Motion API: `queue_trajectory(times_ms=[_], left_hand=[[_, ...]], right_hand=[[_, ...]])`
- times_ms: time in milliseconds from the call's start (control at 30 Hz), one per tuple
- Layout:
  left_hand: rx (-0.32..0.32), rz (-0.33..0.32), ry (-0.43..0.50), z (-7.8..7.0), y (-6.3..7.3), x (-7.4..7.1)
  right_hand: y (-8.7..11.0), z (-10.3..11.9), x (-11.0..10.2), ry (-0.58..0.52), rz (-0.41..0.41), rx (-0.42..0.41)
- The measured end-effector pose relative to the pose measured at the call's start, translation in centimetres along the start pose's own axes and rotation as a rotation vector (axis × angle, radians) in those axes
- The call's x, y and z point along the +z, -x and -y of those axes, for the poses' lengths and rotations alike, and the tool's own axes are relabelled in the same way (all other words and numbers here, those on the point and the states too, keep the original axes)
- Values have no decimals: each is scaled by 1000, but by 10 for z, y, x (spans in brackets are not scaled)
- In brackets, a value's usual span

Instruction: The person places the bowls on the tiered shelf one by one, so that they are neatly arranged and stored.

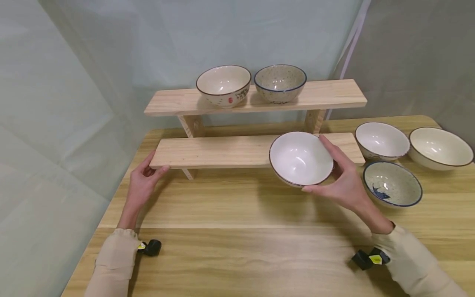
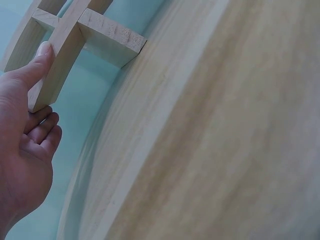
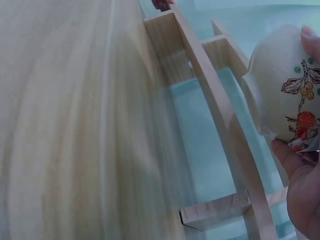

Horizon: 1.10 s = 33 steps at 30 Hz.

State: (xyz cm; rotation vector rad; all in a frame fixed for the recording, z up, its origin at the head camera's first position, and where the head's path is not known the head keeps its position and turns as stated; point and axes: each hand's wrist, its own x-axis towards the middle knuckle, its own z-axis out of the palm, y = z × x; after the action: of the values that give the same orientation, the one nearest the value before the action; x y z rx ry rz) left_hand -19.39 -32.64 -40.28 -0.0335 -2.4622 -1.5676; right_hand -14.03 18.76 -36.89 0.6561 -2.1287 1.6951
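Pale sheeting [image 1: 237, 33] behind a wood-grain table [image 1: 237, 255]

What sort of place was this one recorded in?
Probably a makeshift recording booth: pale sheeting hangs behind a wood-grain table, which holds a two-tier stand with two bowls on its upper shelf.

Two bowls [image 1: 221, 82] stand on the upper shelf [image 1: 170, 102], behind the lower shelf [image 1: 215, 152]. At right, the table [image 1: 230, 247] holds three bowls [image 1: 393, 185].

Wrist views dimmer, blurrier.
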Motion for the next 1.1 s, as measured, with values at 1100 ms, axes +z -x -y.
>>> queue_trajectory(times_ms=[1100], left_hand=[[-9,8,11,-1,1,0]], right_hand=[[-15,8,-26,-87,-127,-14]])
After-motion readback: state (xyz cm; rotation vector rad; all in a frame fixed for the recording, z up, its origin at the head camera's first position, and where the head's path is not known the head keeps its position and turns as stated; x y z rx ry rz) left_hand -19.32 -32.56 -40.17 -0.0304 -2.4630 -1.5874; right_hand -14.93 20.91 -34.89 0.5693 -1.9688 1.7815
